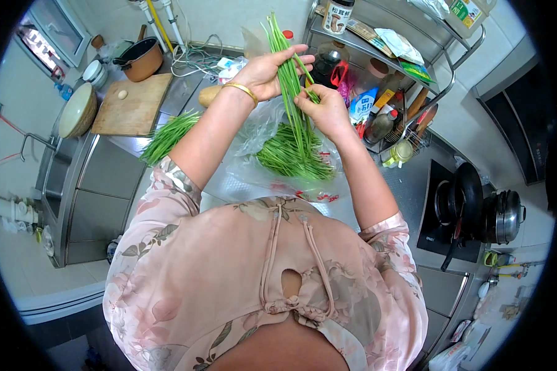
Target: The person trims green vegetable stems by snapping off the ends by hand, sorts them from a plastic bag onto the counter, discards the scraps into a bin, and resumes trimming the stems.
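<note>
Cradling green stalks point(289, 80), your left hand point(265, 74) bends loosely round them, fingers partly outstretched; your right hand point(327, 112) pinches some between thumb and fingers. They extend over a plastic bag point(244, 166) bearing more greens point(291, 157).

Ref = plastic bag point(247, 170) on the bench point(218, 187): stalk pile point(295, 159) lies on it, held stalk bunch point(289, 80) over its far side, second stalk bundle point(169, 137) on the bench just to its left. Left of the bag and beyond, well apart: cutting board point(136, 106), pot point(143, 60) farther back, bowl point(77, 114) farthest left. Right of and beyond the bag: rack point(364, 42) with a jar point(338, 16) on it; well right of the bag: hob point(431, 216) carrying a wok point(471, 190).
</note>
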{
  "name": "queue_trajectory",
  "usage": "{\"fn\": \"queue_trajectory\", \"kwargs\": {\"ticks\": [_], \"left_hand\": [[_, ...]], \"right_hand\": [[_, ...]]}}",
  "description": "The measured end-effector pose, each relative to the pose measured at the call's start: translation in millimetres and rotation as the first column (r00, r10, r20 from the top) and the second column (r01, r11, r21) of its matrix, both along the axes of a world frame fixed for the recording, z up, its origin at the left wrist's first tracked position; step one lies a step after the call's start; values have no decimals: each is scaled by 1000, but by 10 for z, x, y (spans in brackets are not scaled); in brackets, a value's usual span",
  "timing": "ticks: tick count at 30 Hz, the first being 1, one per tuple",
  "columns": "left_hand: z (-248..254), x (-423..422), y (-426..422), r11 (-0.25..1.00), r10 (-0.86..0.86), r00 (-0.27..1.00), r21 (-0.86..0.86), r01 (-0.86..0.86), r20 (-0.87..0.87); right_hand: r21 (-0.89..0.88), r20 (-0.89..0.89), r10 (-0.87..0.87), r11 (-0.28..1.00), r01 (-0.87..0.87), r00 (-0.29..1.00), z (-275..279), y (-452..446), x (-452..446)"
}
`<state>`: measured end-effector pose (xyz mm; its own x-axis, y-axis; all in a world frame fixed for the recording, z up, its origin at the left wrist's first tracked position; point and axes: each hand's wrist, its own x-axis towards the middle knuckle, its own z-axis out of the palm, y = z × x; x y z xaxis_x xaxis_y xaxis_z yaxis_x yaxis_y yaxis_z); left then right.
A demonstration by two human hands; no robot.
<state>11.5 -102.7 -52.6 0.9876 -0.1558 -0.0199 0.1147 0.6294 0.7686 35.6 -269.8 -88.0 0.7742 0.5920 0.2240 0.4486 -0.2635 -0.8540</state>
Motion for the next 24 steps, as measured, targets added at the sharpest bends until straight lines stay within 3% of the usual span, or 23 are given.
{"fn": "queue_trajectory", "kwargs": {"ticks": [1,4,7,11,15,18,21,24], "left_hand": [[-9,6,5,1000,2,1000,-10,-2,-1],[-56,26,38,1000,-2,1000,-29,2,-5],[-64,4,64,1000,-19,1000,8,20,-24],[-6,-74,38,991,-13,998,130,21,-65],[-30,-63,31,992,-3,999,127,9,-47],[-45,-56,28,993,-13,999,113,19,-50],[-50,-75,-7,992,-2,999,128,9,-53],[-75,-64,-59,992,31,997,123,-21,-75]], "right_hand": [[-8,-4,2,1000,-2,1000,1,4,0],[177,-261,107,982,-62,959,52,-17,-7],[238,-602,173,971,-32,780,156,-99,55],[292,-669,245,955,-55,701,226,-168,95],[206,-646,219,972,-108,732,215,-188,149],[42,-254,150,989,-144,956,104,-145,170],[79,51,-39,996,35,998,-14,-115,181],[492,-487,24,834,252,873,-16,-59,184]]}}
